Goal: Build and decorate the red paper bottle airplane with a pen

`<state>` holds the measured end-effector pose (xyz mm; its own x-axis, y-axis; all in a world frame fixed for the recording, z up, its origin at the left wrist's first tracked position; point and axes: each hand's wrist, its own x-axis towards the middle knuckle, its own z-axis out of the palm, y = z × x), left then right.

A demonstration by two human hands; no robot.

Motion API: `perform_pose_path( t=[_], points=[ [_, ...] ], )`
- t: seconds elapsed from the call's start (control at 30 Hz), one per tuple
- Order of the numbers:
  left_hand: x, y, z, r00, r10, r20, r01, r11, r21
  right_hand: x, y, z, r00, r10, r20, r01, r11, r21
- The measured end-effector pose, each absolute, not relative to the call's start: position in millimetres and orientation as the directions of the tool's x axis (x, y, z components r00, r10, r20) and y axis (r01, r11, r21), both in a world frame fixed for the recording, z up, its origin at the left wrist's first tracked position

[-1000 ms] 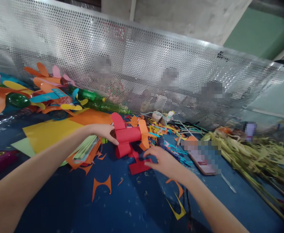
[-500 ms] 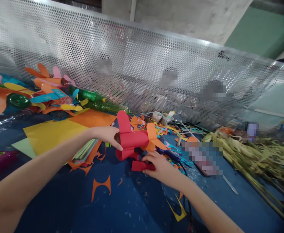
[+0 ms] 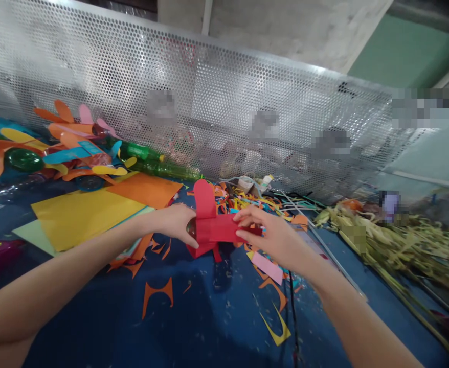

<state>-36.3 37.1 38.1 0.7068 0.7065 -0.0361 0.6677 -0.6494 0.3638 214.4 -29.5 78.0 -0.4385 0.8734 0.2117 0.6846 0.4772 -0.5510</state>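
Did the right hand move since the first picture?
Yes. The right hand has moved up in the view, farther from the yellow scrap, and its fingers are on the red paper.

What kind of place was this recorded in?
Probably a craft work area, perhaps a classroom or workshop: paper offcuts, coloured paper sheets and green plastic bottles lie on a blue surface.

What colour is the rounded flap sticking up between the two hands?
Red, the flap; it shows best in the head view.
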Motion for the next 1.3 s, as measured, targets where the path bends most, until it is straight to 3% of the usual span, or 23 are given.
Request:
perform_pose_path(
  t=[0.1, 0.27, 1.0, 1.3],
  points=[
    [-33.9, 36.1, 36.6, 0.706, 0.707, -0.044, 0.69, -0.673, 0.267, 206.1, -13.2, 71.5, -0.429, 0.872, 0.237, 0.63, 0.476, -0.614],
    [-33.3, 36.8, 33.7, 0.716, 0.698, -0.007, 0.676, -0.691, 0.255, 194.9, 5.4, 59.5, -0.401, 0.884, 0.241, 0.586, 0.45, -0.674],
    [-31.4, 35.1, 33.9, 0.724, 0.689, 0.031, 0.664, -0.709, 0.238, 180.5, 19.4, 41.4, -0.332, 0.906, 0.263, 0.663, 0.423, -0.617],
    [-31.1, 34.4, 33.9, 0.718, 0.695, -0.023, 0.678, -0.692, 0.247, 178.3, 18.0, 42.9, -0.344, 0.888, 0.305, 0.694, 0.459, -0.555]
  ],
)
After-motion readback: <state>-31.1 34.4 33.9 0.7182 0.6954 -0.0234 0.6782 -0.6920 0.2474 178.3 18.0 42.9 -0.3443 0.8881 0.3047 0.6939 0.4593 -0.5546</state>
